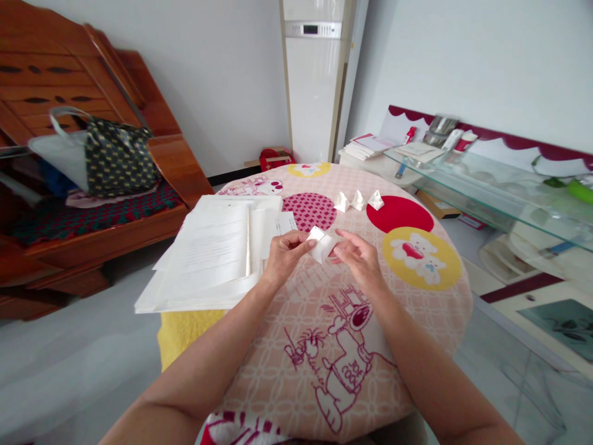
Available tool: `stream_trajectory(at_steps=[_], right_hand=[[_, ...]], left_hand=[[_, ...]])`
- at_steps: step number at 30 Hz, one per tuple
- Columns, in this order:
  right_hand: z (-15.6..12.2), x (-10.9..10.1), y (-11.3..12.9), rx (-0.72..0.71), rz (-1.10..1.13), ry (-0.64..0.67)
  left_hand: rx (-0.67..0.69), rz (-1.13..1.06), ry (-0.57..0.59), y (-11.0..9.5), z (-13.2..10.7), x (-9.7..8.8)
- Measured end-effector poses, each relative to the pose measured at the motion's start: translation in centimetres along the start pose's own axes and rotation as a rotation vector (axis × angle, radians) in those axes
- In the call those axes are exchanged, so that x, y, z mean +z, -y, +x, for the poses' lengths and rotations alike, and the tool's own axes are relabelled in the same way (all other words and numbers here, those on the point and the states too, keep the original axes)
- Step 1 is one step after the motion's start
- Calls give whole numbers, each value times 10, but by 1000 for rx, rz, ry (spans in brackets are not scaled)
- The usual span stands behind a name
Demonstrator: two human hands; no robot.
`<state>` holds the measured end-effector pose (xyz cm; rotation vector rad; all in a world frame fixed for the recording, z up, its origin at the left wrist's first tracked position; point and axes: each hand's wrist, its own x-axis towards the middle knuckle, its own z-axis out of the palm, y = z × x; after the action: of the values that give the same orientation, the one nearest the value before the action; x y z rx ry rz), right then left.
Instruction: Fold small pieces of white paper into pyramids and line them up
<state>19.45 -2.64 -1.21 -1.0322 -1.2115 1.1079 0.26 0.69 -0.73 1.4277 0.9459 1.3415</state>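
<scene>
My left hand point(283, 254) and my right hand point(356, 256) meet over the middle of a round table covered by a pink cartoon-print cloth point(324, 346). Both pinch a small folded piece of white paper point(321, 243) held just above the cloth. The left fingers grip its left edge, the right fingers its right edge. Three small folded white paper shapes point(357, 200) stand in a row farther back on the cloth.
A stack of white paper sheets point(210, 253) lies on the table's left side, overhanging the edge. A wooden bench with a patterned bag point(115, 154) stands at left. A tall white air conditioner point(315, 80) is behind; a glass shelf point(486, 179) with items runs along the right.
</scene>
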Motion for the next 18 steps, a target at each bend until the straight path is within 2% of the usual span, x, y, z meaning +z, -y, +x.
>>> stream_trajectory(at_steps=[7, 10, 14, 18], right_hand=[[0, -1, 0, -49, -74, 79], [-1, -4, 0, -94, -142, 61], [0, -9, 4, -122, -137, 8], [0, -10, 8, -87, -119, -4]], left_hand=[[131, 227, 185, -1, -6, 5], [168, 287, 266, -6, -8, 7], [160, 302, 327, -10, -8, 6], [117, 247, 348, -9, -7, 2]])
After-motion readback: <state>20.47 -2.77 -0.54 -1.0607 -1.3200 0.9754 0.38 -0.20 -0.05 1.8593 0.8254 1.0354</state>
